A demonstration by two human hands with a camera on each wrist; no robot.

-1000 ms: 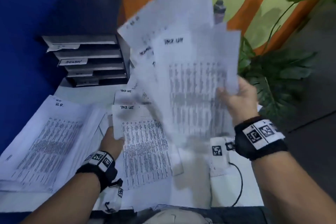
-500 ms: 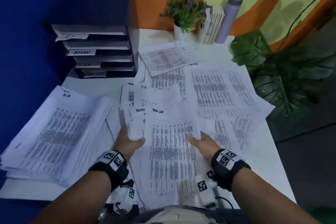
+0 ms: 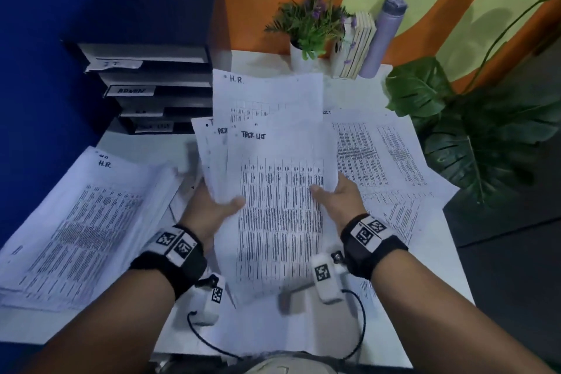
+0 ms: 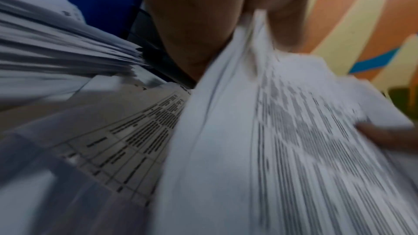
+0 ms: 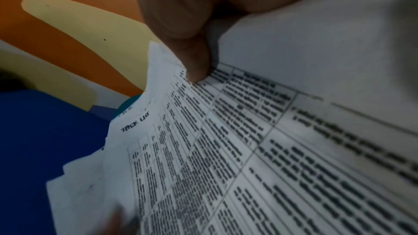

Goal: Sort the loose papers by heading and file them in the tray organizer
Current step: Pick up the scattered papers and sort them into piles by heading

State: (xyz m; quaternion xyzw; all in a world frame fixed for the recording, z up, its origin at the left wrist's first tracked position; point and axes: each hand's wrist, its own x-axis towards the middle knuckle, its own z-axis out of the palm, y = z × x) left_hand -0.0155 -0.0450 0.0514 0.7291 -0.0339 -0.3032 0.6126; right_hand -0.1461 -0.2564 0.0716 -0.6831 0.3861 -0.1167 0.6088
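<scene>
The sheaf (image 3: 282, 191) of thin, floppy sheets hangs above the worktop (image 3: 425, 267), left hand (image 3: 209, 209) and right hand (image 3: 340, 194) each pinching a side edge. Mid-edge grips should limit sagging and slipping; the organizer (image 3: 158, 82) stands behind-left.

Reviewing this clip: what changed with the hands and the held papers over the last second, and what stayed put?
The right hand brought its raised fan of sheets down, and both hands now grip one bundle lifted off the desk, Task List sheet in front. The left hand left the sheet on the desk to take the bundle's left edge. The H.R. stack and tray organizer stayed put.
</scene>
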